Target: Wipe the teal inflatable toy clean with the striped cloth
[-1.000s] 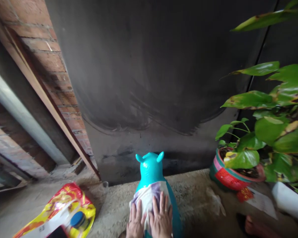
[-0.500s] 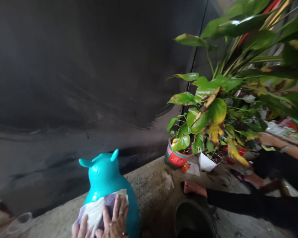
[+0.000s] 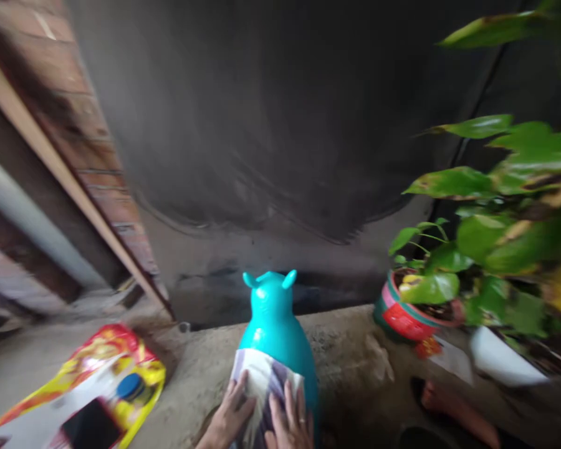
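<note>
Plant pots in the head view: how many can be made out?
2: a round red-and-green pot to the right of the turquoise toy, and a white pot farther right. More may be hidden behind the leaves.

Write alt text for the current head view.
A person's left hand and right hand rest on a purple-and-white cloth over a turquoise animal-shaped figure. Behind stands a dark panel, with a potted plant at right and bright packaging at left.
</note>
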`<state>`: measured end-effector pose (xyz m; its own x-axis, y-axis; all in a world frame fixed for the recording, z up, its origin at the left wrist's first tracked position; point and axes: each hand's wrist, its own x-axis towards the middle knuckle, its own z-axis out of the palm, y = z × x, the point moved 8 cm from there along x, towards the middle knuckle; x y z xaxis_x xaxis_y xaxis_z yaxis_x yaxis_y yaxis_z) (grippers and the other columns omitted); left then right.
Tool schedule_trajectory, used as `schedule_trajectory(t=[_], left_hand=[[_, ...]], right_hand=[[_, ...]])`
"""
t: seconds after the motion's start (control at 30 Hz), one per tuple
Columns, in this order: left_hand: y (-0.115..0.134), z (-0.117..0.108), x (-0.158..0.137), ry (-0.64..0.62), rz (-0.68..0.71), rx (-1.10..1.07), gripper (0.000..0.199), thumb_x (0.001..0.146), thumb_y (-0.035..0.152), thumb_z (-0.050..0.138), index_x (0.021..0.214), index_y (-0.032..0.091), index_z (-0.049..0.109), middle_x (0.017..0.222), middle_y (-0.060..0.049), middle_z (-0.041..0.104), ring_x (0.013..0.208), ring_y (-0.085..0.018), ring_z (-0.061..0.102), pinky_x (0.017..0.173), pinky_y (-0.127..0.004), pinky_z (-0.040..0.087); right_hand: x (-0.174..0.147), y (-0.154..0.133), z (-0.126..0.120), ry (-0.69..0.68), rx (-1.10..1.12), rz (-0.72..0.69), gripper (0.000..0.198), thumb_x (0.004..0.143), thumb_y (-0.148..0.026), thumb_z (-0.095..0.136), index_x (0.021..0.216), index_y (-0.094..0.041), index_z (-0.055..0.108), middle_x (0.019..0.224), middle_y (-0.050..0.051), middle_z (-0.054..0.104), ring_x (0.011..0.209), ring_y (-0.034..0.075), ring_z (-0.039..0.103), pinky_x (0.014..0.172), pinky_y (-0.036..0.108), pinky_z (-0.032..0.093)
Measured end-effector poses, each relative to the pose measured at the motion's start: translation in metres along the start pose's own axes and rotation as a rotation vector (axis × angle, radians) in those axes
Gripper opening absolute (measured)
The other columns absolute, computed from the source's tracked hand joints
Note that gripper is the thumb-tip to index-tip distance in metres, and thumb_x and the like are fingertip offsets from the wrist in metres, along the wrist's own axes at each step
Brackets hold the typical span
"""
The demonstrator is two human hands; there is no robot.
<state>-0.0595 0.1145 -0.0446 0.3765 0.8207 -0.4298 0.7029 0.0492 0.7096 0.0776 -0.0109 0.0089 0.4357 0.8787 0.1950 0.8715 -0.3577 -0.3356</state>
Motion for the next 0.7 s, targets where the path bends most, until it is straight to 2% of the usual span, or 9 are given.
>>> schedule_trajectory(t=[0.07,0.17,0.33,0.43,0.5,0.57,0.7], left_hand=[[0.01,-0.003,0.001,-0.02,-0.029,-0.002,0.092,0.071,0.057,0.048,0.146,0.007,0.03,0.155,-0.009,0.029,0.146,-0.025,0.013,0.122,-0.034,0.014],[0.019,-0.009,0.013,0.022,-0.021,-0.003,0.088,0.073,0.051,0.05,0.146,0.006,0.031,0.155,-0.013,0.028,0.145,-0.026,0.017,0.121,-0.033,0.018],[0.035,-0.02,0.052,0.075,0.027,-0.009,0.09,0.076,0.05,0.048,0.146,-0.001,0.024,0.157,-0.019,0.021,0.147,-0.027,0.007,0.122,-0.033,0.014],[0.044,-0.027,0.072,0.089,0.054,-0.023,0.09,0.077,0.051,0.044,0.147,-0.001,0.021,0.158,-0.018,0.016,0.146,-0.026,0.013,0.121,-0.03,0.016],[0.047,-0.029,0.079,0.105,0.052,-0.032,0.09,0.077,0.052,0.043,0.148,0.001,0.021,0.159,-0.015,0.016,0.146,-0.025,0.016,0.121,-0.029,0.017],[0.048,-0.028,0.08,0.13,0.04,-0.035,0.089,0.078,0.052,0.043,0.148,0.002,0.021,0.159,-0.013,0.016,0.146,-0.025,0.013,0.121,-0.029,0.017],[0.049,-0.021,0.067,0.182,0.029,-0.023,0.083,0.082,0.049,0.037,0.148,0.001,0.022,0.158,-0.013,0.016,0.146,-0.025,0.003,0.122,-0.032,0.013]], right_hand=[[0.014,-0.005,0.009,-0.03,-0.016,-0.029,0.046,0.083,-0.045,0.059,0.128,-0.041,0.056,0.143,0.003,0.046,0.132,0.041,0.04,0.097,0.062,0.044],[0.031,-0.009,0.023,-0.046,-0.025,-0.038,0.05,0.082,-0.049,0.058,0.131,-0.035,0.055,0.147,0.007,0.04,0.137,0.044,0.03,0.103,0.068,0.033],[0.065,-0.012,0.037,-0.094,-0.001,-0.061,0.053,0.089,-0.052,0.047,0.14,-0.038,0.042,0.156,0.003,0.022,0.143,0.04,0.016,0.109,0.066,0.026],[0.084,-0.013,0.043,-0.089,-0.003,-0.082,0.055,0.091,-0.054,0.042,0.143,-0.038,0.036,0.158,0.002,0.016,0.144,0.039,0.012,0.11,0.066,0.023],[0.093,-0.013,0.046,-0.065,-0.014,-0.09,0.057,0.091,-0.055,0.042,0.144,-0.037,0.034,0.158,0.003,0.014,0.145,0.039,0.01,0.11,0.067,0.021],[0.098,-0.013,0.048,-0.049,-0.018,-0.103,0.058,0.09,-0.056,0.043,0.144,-0.037,0.034,0.158,0.004,0.015,0.144,0.04,0.01,0.11,0.067,0.021],[0.093,-0.017,0.045,-0.037,-0.035,-0.101,0.057,0.088,-0.056,0.047,0.141,-0.034,0.043,0.155,0.007,0.025,0.142,0.042,0.019,0.107,0.065,0.028]])
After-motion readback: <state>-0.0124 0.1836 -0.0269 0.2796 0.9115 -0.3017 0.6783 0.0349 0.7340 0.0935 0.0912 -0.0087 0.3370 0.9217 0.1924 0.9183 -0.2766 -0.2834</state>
